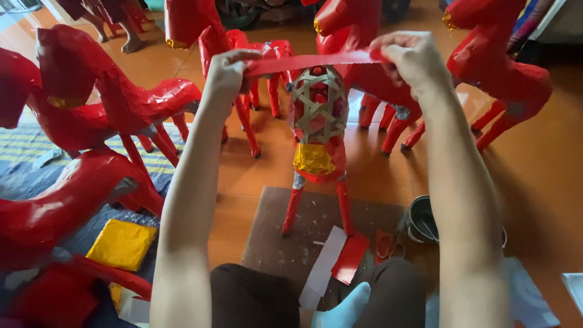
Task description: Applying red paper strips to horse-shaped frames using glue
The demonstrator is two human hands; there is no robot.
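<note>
stretching red paper strip (310,61) level, left-right, above woven horse head (318,103); left hand (228,73), right hand (410,58) pinch ends, well apart.

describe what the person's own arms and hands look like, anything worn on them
Both arms are bare for their whole visible length: no sleeves, gloves, watch or bracelets show. The left hand and the right hand carry no visible rings, and no markings or bandages show on the forearms. Low in the frame the person wears dark trousers over the knees. Fingernails are too small to judge.

Red strip (313,61), gold bib (313,159).
</note>
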